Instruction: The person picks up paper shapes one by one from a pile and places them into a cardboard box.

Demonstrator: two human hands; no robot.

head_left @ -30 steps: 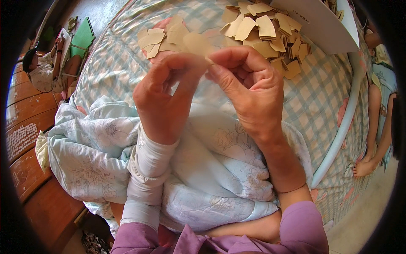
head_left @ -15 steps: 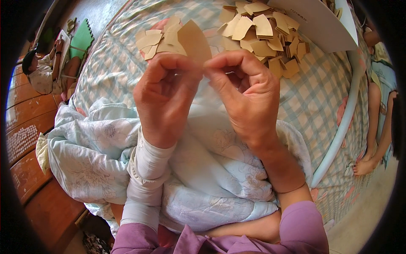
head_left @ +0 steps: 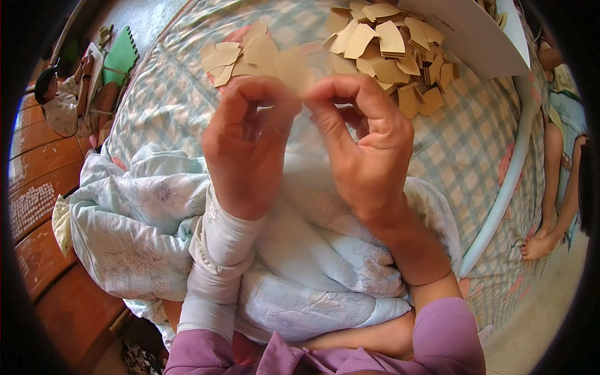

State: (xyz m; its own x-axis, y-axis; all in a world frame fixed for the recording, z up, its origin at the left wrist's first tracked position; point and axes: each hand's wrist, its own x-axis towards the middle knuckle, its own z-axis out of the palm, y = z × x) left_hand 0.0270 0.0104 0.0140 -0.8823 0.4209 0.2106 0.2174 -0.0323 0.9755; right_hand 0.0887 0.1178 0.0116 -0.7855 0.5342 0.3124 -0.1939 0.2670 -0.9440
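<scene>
My left hand (head_left: 250, 134) is closed in a pinch on the lower end of a tan card piece (head_left: 292, 67), which stands up from the fingertips and is smeared by motion. My right hand (head_left: 369, 134) has thumb and forefinger pressed together right beside the card's lower edge; what lies between them, if anything, is too small to make out. Behind the left hand a small loose pile of tan card pieces (head_left: 220, 57) lies on the checked bedding. Farther right sits a larger heap of similar pieces (head_left: 389, 70), some in stacks.
Checked bedding (head_left: 462, 144) spreads under everything, and a pale floral quilt (head_left: 137, 231) covers my lap. A white box (head_left: 481, 31) stands behind the large heap. A pale blue curved tube (head_left: 500, 200) edges the right side. Other people sit at far left and far right.
The card piece has shifted in the left fingers and now shows blurred and lower. My left hand has moved slightly right and turned a little; the right hand is nearly still.
</scene>
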